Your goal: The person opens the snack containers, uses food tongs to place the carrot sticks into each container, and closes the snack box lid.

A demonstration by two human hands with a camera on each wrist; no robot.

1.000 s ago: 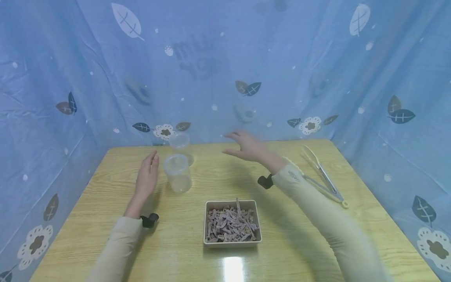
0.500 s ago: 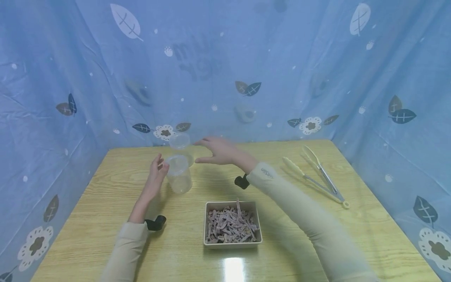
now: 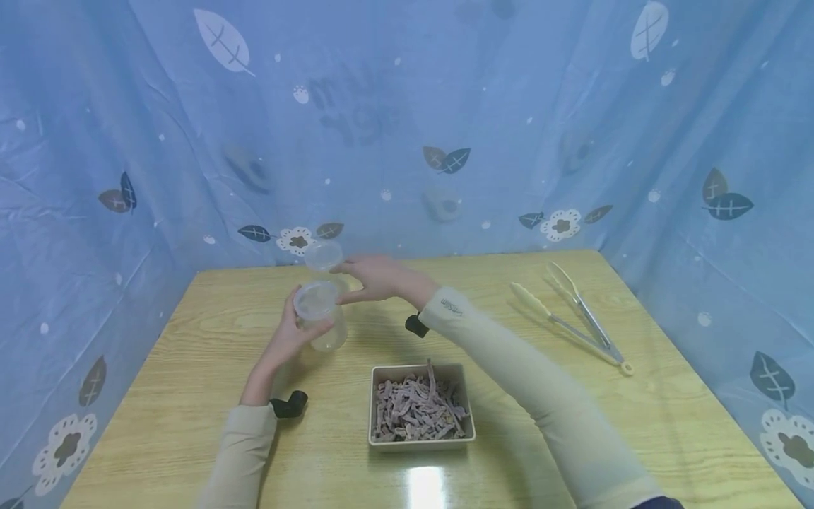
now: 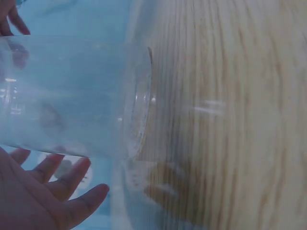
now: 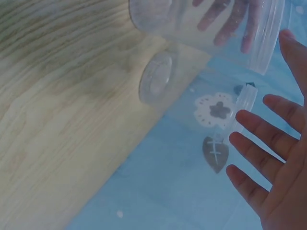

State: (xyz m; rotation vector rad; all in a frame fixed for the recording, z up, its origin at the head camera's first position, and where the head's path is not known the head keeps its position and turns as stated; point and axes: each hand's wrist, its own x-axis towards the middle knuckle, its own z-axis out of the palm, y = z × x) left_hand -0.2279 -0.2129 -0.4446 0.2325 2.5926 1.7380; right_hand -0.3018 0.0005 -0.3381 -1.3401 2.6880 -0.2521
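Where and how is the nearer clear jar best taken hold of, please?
Probably by the upper side wall of the nearer jar, just under its rim. I would come from the left, with the left hand curved round it: the jar is round-walled, with its base down and rim up, and the other jar stands behind it, so the far side looks tighter.

Your two hands (image 3: pixel 291 336) (image 3: pixel 376 277); two clear jars (image 3: pixel 314 302) (image 3: pixel 323 256), left of the right hand; one tray (image 3: pixel 422 446), nearer you than either hand; one pair of tongs (image 3: pixel 594 326), right of both.
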